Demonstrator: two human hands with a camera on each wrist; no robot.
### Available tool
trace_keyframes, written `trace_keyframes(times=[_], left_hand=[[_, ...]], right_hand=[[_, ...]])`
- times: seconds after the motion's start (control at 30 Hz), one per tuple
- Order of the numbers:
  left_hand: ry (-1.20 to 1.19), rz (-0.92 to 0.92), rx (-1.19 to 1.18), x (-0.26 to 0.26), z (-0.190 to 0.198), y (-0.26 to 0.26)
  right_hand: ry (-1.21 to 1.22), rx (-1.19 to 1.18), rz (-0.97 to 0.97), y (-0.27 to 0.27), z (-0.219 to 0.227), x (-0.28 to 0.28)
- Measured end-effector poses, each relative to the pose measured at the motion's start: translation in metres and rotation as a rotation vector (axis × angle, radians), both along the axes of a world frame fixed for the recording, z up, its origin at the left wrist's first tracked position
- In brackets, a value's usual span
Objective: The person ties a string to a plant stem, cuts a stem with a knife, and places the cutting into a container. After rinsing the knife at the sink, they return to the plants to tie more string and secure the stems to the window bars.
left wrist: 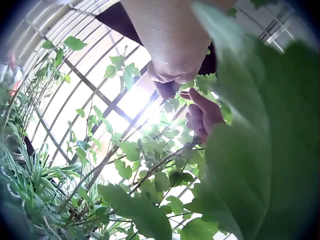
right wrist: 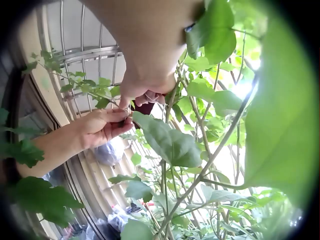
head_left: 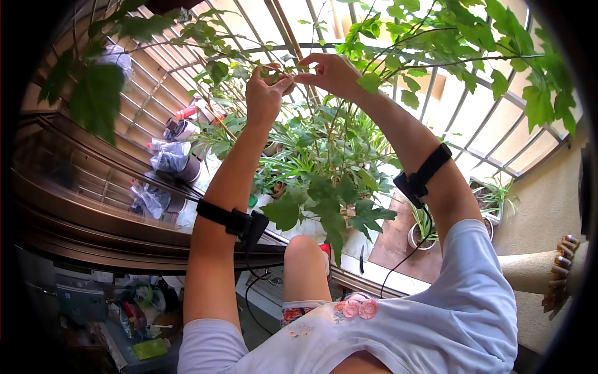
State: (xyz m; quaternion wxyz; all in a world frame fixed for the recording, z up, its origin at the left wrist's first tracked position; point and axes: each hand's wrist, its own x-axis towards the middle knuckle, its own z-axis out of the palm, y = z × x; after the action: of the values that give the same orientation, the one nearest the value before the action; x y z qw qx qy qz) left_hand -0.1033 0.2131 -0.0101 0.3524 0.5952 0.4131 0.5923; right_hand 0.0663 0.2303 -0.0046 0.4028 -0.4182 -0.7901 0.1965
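Note:
Both hands meet at a thin leafy branch (right wrist: 82, 89) high among the plant's stems. The left hand (head_left: 265, 98) comes up from the left, its thumb and fingertips pinched together at the branch. Opposite it, the right hand (head_left: 333, 75) reaches in with thumb and forefinger closed at the same spot, fingertips close against the left ones. In the right wrist view, a fine pale strand shows between the fingertips of the left hand (right wrist: 102, 127) and the right hand (right wrist: 147, 82); I cannot tell whether it is string or stem. Lobed green leaves (head_left: 327, 209) hang below the hands.
A curved metal window grille (head_left: 479, 118) stands behind the plant. Bagged pots (head_left: 171, 159) line the left ledge, beside a sliding window frame (head_left: 93, 206). Potted spider plants (head_left: 423, 227) and a dark-handled knife (head_left: 361, 260) lie lower down. Large leaves (left wrist: 240, 140) crowd close to the left wrist camera.

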Motion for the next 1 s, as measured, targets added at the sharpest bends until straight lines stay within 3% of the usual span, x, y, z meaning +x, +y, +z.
trace_keyframes(times=[0.03, 0.27, 0.53, 0.57, 0.67, 0.7, 0.73, 0.8, 1.0], left_hand=[[0.017, 0.002, -0.005, 0.001, 0.001, -0.001], [0.131, 0.048, -0.021, -0.002, 0.001, -0.002], [-0.083, -0.085, -0.138, -0.004, 0.003, -0.007], [-0.078, -0.114, -0.153, -0.005, 0.004, -0.008], [-0.116, -0.175, -0.126, -0.006, 0.002, -0.007], [-0.068, -0.169, -0.166, -0.005, 0.005, -0.009], [-0.062, -0.170, -0.171, -0.006, 0.006, -0.009], [-0.051, -0.174, -0.182, -0.007, 0.007, -0.010], [0.212, -0.061, -0.039, -0.015, -0.002, 0.003]], right_hand=[[-0.092, 0.017, -0.029, -0.001, 0.002, 0.000], [-0.140, 0.187, 0.064, -0.015, -0.011, 0.000], [-0.390, 0.347, 0.271, -0.049, -0.027, -0.002], [-0.366, 0.369, 0.327, -0.048, -0.031, 0.000], [-0.039, 0.325, 0.242, -0.035, -0.019, 0.000], [0.183, 0.115, 0.232, -0.027, -0.017, 0.002], [0.189, 0.094, -0.001, -0.018, -0.014, 0.003], [0.373, -0.140, -0.068, -0.007, -0.014, 0.002], [0.114, -0.014, 0.052, 0.008, -0.017, -0.011]])
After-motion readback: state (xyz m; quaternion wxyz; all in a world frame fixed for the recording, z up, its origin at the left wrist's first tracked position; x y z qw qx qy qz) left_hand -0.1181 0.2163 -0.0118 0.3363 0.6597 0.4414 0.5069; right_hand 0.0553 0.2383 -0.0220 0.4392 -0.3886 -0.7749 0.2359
